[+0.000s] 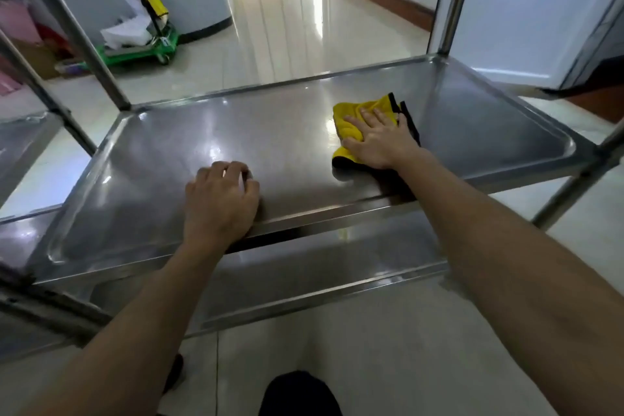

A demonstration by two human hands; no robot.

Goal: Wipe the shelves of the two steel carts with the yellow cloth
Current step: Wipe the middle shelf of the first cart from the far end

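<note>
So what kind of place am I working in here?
Probably a back corridor of an institutional or commercial building: glossy pale tiled floor, green wheeled platform trolley loaded with white bags, and the stainless steel cart shelf being wiped.

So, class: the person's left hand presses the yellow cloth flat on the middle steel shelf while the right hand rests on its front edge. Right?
Not quite. The head view shows the right hand pressing the yellow cloth flat on the middle steel shelf, while the left hand rests on its front edge.
</note>
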